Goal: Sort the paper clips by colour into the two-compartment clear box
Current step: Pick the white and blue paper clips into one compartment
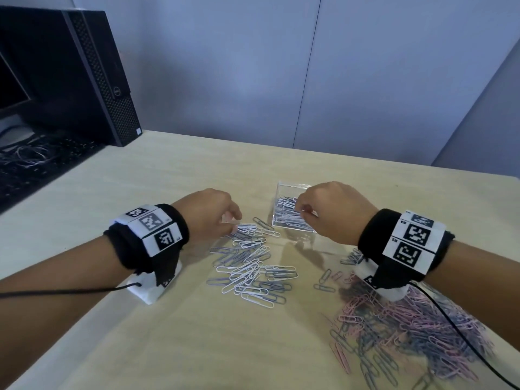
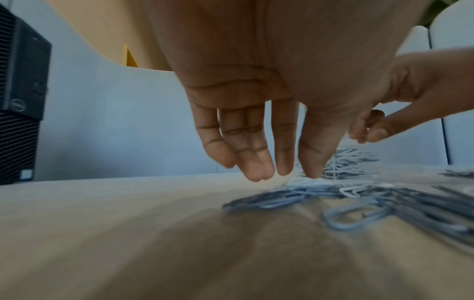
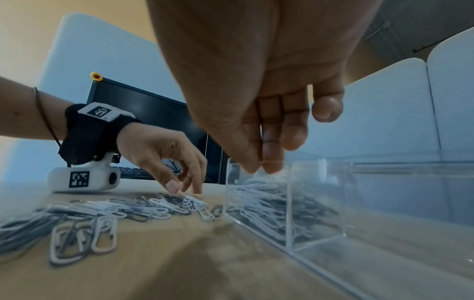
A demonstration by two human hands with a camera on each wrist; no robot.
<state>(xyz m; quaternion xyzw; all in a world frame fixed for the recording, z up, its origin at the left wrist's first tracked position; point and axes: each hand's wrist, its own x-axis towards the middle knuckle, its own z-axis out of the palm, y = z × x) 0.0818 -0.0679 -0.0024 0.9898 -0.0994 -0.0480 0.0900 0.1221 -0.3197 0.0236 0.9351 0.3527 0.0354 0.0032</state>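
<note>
Paper clips of the white and blue-grey kind lie spread at the centre of the head view, a loose patch on the counter kept apart from the pink-and-grey heap at lower right, which looks like pre-sorting so each colour can be fed in turn. Just above that patch stands the clear box; its compartment toward the left of the frame already holds a bed of white and grey clips, while the neighbouring compartment looks empty in the right wrist view, probably reserved for the pink.

The right hand hangs over the filled compartment, fingers pointing down and bunched at the rim; whether they pinch a clip I cannot tell. The left hand reaches into the upper edge of the patch, thumb and forefinger closing on clips there, though the pinch itself is blurred, so a firm hold is only likely.

At upper left sit a dark computer tower and a keyboard, clear of the work
</note>
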